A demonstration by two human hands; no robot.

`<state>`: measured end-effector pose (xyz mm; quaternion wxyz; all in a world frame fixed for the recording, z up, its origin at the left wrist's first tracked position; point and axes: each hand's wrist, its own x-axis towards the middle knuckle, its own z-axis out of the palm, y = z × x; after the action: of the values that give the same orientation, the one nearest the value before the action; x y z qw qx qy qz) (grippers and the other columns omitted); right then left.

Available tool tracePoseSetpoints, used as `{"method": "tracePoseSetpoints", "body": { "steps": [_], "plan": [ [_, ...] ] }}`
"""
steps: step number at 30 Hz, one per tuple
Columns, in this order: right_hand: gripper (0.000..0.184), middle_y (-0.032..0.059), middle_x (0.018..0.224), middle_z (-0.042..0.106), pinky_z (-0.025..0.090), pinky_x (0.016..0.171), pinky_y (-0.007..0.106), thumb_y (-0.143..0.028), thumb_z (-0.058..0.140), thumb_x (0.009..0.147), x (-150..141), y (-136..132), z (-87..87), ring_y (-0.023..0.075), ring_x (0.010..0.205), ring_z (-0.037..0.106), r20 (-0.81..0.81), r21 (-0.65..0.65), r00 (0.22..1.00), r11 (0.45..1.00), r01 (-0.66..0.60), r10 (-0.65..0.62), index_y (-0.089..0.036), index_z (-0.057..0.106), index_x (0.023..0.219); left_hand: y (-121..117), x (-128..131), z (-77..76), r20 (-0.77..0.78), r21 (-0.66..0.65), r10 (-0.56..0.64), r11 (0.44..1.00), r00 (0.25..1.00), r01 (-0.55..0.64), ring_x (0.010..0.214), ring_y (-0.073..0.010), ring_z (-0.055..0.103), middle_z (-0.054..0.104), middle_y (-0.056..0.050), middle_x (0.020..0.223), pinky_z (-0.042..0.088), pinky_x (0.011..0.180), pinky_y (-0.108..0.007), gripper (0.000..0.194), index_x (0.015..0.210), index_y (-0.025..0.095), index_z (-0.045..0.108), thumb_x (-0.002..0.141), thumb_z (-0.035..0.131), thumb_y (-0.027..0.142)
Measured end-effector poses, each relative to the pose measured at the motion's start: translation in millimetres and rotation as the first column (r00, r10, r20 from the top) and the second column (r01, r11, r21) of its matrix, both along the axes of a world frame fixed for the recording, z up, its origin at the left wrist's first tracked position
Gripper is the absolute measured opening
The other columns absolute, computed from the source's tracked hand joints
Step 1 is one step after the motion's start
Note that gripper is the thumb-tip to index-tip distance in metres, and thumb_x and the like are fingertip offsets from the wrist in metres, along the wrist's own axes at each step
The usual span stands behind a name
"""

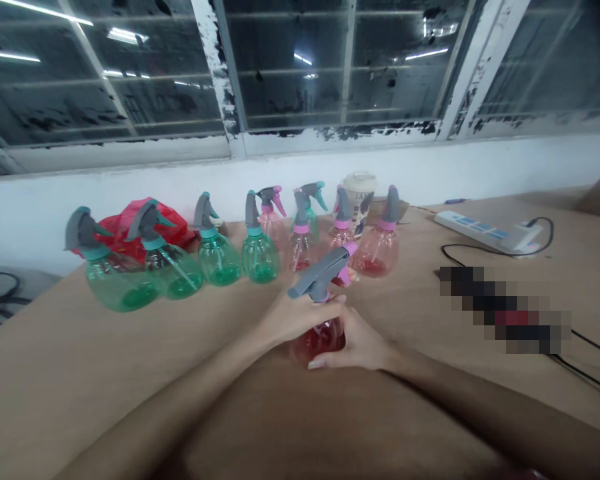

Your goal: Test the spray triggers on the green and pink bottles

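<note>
In the middle of the table, both of my hands are around a pink spray bottle (324, 339) with a grey and pink trigger head and red liquid inside. My left hand (297, 315) wraps the upper part, just below the head. Its far fingers are mostly hidden behind the bottle. My right hand (364, 341) grips the body from the right, thumb low on the near side. The bottle appears to rest on the table. Behind it stand more pink spray bottles (377, 252), and several green spray bottles (219, 259) stretch off to the left.
A red plastic bag (130, 217) lies behind the green bottles. At the back stands a paper cup (361, 200) with a lid. To the right are a white power strip (485, 230) with a black cable and a pixelated dark object (500, 310). Windows line the wall.
</note>
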<state>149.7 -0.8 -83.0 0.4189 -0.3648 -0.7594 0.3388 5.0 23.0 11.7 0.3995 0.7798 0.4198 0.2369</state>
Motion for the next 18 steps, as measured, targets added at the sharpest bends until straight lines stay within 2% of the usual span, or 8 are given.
{"method": "tracePoseSetpoints", "body": {
  "steps": [4, 11, 15, 18],
  "plan": [
    [0.067, 0.0088, 0.121, 0.058, 0.045, 0.096, 0.049, -0.041, 0.081, 0.058, -0.9, -1.8, 3.1, 0.0286, 0.112, 0.057, -0.015, -0.005, 1.000, 1.000, 0.014, -0.014, -0.023, 0.051, 0.115, -1.0, -1.3, -1.4, -0.066, 0.013, 0.024, 1.000, 0.997, -0.024, 0.071, -0.0167, 0.061, 0.065, 0.000, 0.072, 0.045, 0.060, -0.025, 0.021, 0.073, 0.018, 0.063, 0.073, 0.054, 0.037],
    [0.084, 0.0109, 0.127, 0.056, 0.042, 0.100, 0.049, -0.041, 0.083, 0.056, -1.8, -3.2, 6.2, 0.0290, 0.118, 0.054, -0.048, -0.041, 0.999, 0.999, -0.001, -0.001, -0.023, 0.041, 0.126, 2.4, -4.2, -3.5, -0.085, -0.020, 0.004, 1.000, 0.996, -0.006, 0.078, -0.0181, 0.062, 0.067, -0.001, 0.081, 0.048, 0.068, -0.027, 0.020, 0.080, 0.017, 0.064, 0.073, 0.052, 0.031],
    [0.085, 0.0096, 0.128, 0.054, 0.043, 0.099, 0.049, -0.041, 0.082, 0.057, -2.1, -2.2, 7.2, 0.0294, 0.119, 0.053, -0.048, -0.012, 0.999, 1.000, -0.019, 0.018, -0.025, 0.040, 0.129, 4.2, -3.9, -3.2, 0.071, 0.027, -0.109, 0.994, 0.992, 0.107, 0.088, -0.0176, 0.063, 0.068, -0.002, 0.094, 0.049, 0.083, -0.031, 0.022, 0.092, 0.019, 0.063, 0.074, 0.053, 0.024],
    [0.082, 0.0080, 0.130, 0.053, 0.042, 0.100, 0.049, -0.041, 0.081, 0.058, -2.5, -2.1, 9.1, 0.0297, 0.120, 0.051, -0.036, 0.034, 0.999, 0.999, -0.024, 0.025, -0.027, 0.042, 0.129, 4.8, -2.8, -2.9, 0.148, 0.025, -0.189, 0.982, 0.971, 0.187, 0.094, -0.0165, 0.063, 0.067, -0.002, 0.100, 0.049, 0.087, -0.030, 0.025, 0.096, 0.021, 0.063, 0.075, 0.051, 0.020]
  ]
}}
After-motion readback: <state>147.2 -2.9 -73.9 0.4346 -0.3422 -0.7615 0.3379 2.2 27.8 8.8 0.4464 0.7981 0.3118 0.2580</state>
